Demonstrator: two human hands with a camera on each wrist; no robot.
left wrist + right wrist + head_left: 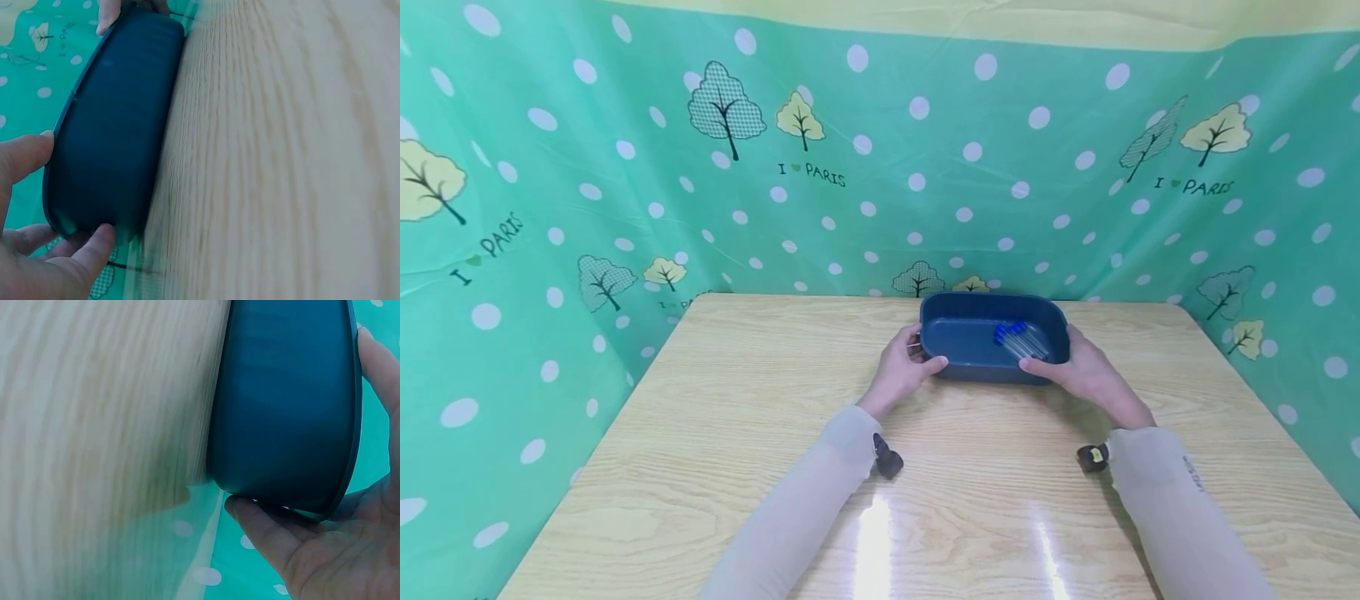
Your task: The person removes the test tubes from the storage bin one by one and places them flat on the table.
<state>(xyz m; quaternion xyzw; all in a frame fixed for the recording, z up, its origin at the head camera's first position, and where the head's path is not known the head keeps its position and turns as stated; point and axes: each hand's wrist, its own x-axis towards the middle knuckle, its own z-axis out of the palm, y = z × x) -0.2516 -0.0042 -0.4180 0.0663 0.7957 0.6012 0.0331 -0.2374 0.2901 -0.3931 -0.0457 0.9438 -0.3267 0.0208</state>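
With thumbs at its near rim, my left hand (904, 367) and right hand (1086, 371) grip the rounded ends of a dark blue bin (985, 372). It looks light, stiff and smooth enough to slip, so both ends seem the surest hold. Inside, toward the right, blue-ended pens (1024, 342) could roll if tipped. Just beyond is the desk's (737, 433) far edge.

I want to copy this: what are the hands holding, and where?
The blue box, held by its ends: left hand at one, right hand at the other.
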